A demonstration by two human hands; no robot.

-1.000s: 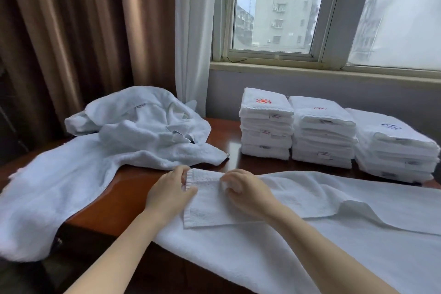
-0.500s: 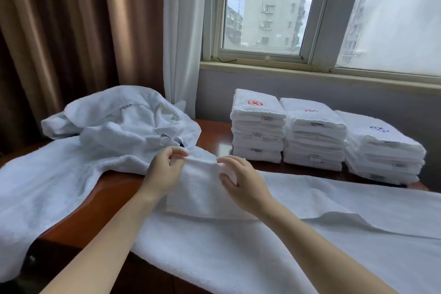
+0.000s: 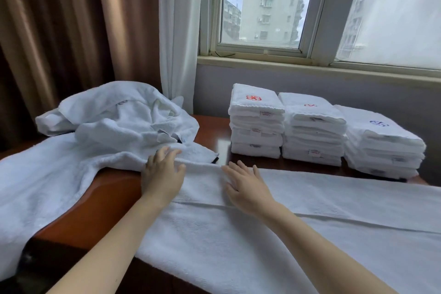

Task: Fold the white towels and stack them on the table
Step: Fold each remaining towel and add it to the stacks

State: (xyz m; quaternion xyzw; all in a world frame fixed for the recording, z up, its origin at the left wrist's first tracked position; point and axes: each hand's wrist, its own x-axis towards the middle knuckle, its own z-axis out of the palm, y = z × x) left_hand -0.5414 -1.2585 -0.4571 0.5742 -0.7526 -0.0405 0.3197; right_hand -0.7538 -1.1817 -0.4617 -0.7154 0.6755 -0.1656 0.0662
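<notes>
A long white towel (image 3: 298, 229) lies spread across the front of the brown table (image 3: 107, 200), its far long edge folded over toward me. My left hand (image 3: 162, 174) rests flat on the folded flap's left end, fingers straight. My right hand (image 3: 245, 186) presses flat on the same flap a little to the right, fingers spread. Three stacks of folded white towels stand at the back: left stack (image 3: 256, 124), middle stack (image 3: 313, 131), right stack (image 3: 384, 143).
A heap of unfolded white towels (image 3: 114, 124) covers the table's left side and hangs over its left edge. Brown curtains (image 3: 59, 31) and a white sheer curtain (image 3: 177, 31) hang behind. A window sill (image 3: 310, 67) runs above the stacks.
Both hands carried the towel's corner away from me and laid it down. They let go of the pinched edge and now lie flat on the folded flap.
</notes>
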